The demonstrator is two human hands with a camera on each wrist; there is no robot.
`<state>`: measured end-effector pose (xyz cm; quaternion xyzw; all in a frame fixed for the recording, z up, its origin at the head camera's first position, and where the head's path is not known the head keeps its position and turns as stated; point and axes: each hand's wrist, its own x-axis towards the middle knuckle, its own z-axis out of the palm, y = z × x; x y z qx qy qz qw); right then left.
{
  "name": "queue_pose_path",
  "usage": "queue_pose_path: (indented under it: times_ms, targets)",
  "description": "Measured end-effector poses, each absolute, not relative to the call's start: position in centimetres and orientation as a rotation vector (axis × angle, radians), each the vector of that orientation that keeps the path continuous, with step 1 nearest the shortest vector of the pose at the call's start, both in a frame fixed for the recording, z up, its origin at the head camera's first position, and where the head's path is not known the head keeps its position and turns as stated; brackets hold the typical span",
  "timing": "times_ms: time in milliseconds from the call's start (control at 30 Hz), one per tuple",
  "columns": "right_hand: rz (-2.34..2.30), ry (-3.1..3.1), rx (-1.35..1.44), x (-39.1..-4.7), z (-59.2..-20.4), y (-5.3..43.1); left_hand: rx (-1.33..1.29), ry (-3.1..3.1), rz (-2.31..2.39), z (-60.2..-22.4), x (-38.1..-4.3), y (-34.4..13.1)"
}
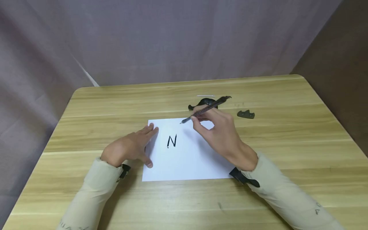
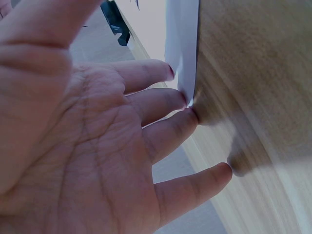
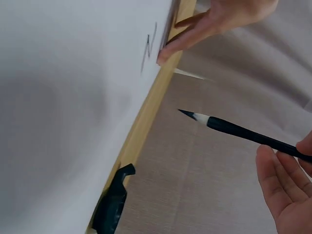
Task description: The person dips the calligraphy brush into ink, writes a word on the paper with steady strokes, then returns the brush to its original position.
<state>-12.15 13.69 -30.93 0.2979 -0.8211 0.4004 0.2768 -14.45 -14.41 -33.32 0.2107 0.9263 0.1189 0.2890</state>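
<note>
A white sheet of paper (image 1: 184,167) lies on the wooden table, bearing a black letter N (image 1: 172,141) left of its middle. My left hand (image 1: 132,145) rests with spread, extended fingers at the sheet's left edge; the left wrist view shows its palm (image 2: 97,141) and several fingertips close to the paper edge. My right hand (image 1: 224,137) pinches a writing brush (image 1: 210,107) between thumb and fingers. In the right wrist view the brush (image 3: 243,132) has a pale tuft with a dark tip, and that tip is held above the paper, apart from it.
Beyond the sheet sits a glossy black object with a curved end (image 1: 204,101), partly hidden by the right hand. A small dark wavy-topped piece (image 1: 245,114) lies to its right. A thin pale rod (image 1: 205,95) lies behind. Grey curtain (image 1: 178,41) hangs past the table's far edge.
</note>
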Motion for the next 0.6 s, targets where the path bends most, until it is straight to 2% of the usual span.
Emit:
queue_pose_path:
  times_ms: [600]
  targets:
    - [1.055, -2.248, 0.758, -10.8, -32.6, 13.5, 0.539, 2.463, 0.328, -33.4, -13.8, -14.7]
